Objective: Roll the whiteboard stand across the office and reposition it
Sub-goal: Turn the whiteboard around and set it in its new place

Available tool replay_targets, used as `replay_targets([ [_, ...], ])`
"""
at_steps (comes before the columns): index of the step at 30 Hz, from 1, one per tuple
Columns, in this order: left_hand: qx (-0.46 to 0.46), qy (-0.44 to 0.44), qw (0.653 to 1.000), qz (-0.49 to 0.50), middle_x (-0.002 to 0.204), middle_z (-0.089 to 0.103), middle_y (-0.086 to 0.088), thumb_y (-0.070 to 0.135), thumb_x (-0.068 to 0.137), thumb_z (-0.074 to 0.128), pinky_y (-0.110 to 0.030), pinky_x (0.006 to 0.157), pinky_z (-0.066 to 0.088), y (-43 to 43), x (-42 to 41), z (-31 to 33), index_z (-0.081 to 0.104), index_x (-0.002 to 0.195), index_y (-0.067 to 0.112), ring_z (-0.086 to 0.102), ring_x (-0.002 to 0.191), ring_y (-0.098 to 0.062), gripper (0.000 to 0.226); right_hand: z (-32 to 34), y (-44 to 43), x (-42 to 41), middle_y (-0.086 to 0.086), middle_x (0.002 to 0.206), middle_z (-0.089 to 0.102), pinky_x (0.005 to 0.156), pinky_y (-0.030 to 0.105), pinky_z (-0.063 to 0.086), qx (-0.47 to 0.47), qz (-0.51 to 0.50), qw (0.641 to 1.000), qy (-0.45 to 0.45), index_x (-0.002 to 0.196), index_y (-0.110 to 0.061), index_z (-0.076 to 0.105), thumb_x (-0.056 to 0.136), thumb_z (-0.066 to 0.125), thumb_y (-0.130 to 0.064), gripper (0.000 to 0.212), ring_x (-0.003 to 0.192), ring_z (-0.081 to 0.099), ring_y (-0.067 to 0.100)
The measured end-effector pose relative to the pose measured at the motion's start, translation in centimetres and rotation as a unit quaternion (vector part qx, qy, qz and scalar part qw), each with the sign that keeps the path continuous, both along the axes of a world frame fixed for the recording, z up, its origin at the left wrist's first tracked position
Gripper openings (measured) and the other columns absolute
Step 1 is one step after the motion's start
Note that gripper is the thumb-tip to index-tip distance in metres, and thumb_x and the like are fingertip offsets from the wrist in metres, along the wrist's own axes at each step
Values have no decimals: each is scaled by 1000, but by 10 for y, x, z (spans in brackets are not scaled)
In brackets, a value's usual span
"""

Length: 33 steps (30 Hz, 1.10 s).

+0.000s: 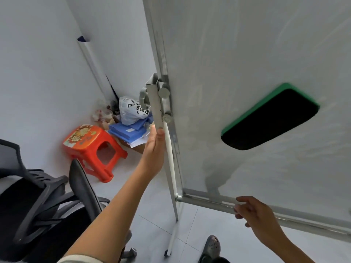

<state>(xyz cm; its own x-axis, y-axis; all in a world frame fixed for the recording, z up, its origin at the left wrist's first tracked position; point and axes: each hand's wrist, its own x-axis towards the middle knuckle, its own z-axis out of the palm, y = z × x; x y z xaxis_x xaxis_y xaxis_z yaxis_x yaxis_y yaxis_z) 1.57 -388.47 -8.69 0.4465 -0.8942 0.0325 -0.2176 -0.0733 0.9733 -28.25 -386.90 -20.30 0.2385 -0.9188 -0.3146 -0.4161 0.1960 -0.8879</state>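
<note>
The whiteboard stand fills the right of the view: a large white board [237,63] in a metal frame, carried on a grey upright post [171,177] with a caster [167,252] on the floor. A green-backed black eraser [269,117] sticks to the board face. My left hand [154,152] wraps around the upright post just below the clamp knobs [164,93]. My right hand [252,213] reaches to the bottom frame rail [212,202], fingers curled over its edge.
A black office chair [47,202] stands close at the lower left. An orange plastic stool [91,147] sits by the wall corner, beside stacked blue folders [129,130] and a white plastic bag [131,111]. My shoe [212,247] is near the caster on the tiled floor.
</note>
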Motion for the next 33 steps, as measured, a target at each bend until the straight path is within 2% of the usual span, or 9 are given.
replay_targets([
  [2, 0, 2, 1000, -12, 161, 21, -13, 90, 66, 33, -51, 122, 15, -29, 13, -7, 17, 153, 18, 16, 150, -26, 114, -6, -19, 13, -2, 75, 77, 57, 32, 52, -4, -6, 1000, -1, 94, -22, 64, 88, 63, -10, 13, 67, 73, 11],
  [8, 19, -28, 998, -48, 146, 43, -16, 89, 69, 30, -61, 114, 26, -107, 34, -11, 37, 141, 29, 33, 141, -36, 94, -12, -86, 45, -6, 73, 76, 57, 31, 54, -13, -27, 1000, -10, 95, -22, 64, 88, 64, -13, 12, 67, 72, 9],
  [13, -20, -47, 995, -81, 137, 50, 1, 91, 66, 27, -32, 117, 29, -170, 37, -2, 43, 135, 30, 42, 133, -8, 94, -10, -135, 53, -4, 74, 76, 58, 32, 55, -19, -52, 998, -6, 95, -23, 64, 88, 64, -14, 11, 67, 72, 8],
  [16, -18, -57, 992, -115, 102, 56, 9, 83, 75, 28, -6, 88, 40, -201, 39, 3, 48, 104, 40, 52, 94, 19, 56, -9, -154, 50, -6, 74, 76, 57, 31, 53, -17, -90, 996, -2, 95, -23, 64, 88, 64, -13, 12, 67, 72, 8],
  [18, -37, -57, 987, -144, 106, 49, 23, 85, 72, 26, 3, 84, 32, -218, 40, 12, 47, 115, 36, 46, 92, 30, 68, -8, -163, 46, -8, 75, 76, 58, 31, 53, -14, -123, 992, -1, 96, -24, 64, 89, 62, -13, 13, 67, 72, 7],
  [20, -43, -57, 985, -157, 115, 49, 27, 91, 63, 25, -5, 93, 30, -236, 45, 9, 45, 127, 33, 44, 103, 24, 88, -8, -168, 43, -9, 75, 76, 59, 33, 53, -10, -155, 988, 4, 96, -24, 64, 89, 62, -12, 14, 66, 72, 7],
  [26, -59, -78, 967, -237, 91, 58, 8, 89, 69, 25, -26, 82, 45, -271, 67, 1, 47, 98, 49, 54, 81, -2, 53, -2, -165, 59, 0, 78, 77, 62, 35, 54, 0, -258, 966, 8, 102, -19, 65, 89, 62, -13, 14, 70, 73, 11],
  [31, -60, -75, 940, -326, 85, 55, -20, 88, 67, 32, -34, 74, 49, -273, 85, -2, 51, 98, 37, 49, 75, -14, 62, 24, -147, 90, -5, 75, 77, 59, 33, 55, -33, -339, 940, 4, 101, -16, 66, 88, 63, -7, 16, 68, 73, 9],
  [33, -61, -69, 927, -362, 91, 62, -9, 85, 69, 37, -40, 76, 48, -269, 93, -1, 52, 101, 38, 55, 75, -10, 59, 48, -142, 105, -7, 76, 77, 55, 26, 56, -77, -359, 930, -3, 100, -17, 66, 89, 62, -6, 16, 71, 73, 10],
])
